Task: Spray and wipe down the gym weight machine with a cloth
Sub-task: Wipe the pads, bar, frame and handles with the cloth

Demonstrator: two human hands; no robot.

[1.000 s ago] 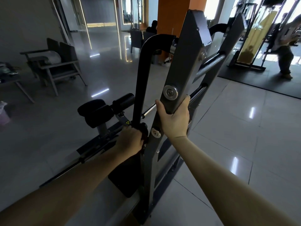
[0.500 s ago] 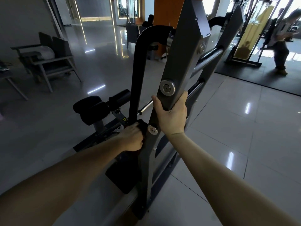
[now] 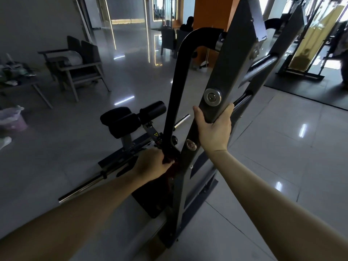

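The weight machine's grey slanted frame post rises through the middle of the view, with a black curved bar just left of it. My right hand grips the grey post below a round silver bolt cap. My left hand holds a dark cloth wrapped round the foot of the black bar. Most of the cloth is hidden under the fingers. No spray bottle is in view.
Black roller pads and a chrome bar stick out to the left near the floor. A wooden armchair and a side table stand at the far left. Other gym machines stand at the right back on a black mat.
My left hand with the cloth has slid a little lower on the black bar. My right hand keeps its grip on the grey post. The view has shifted slightly.
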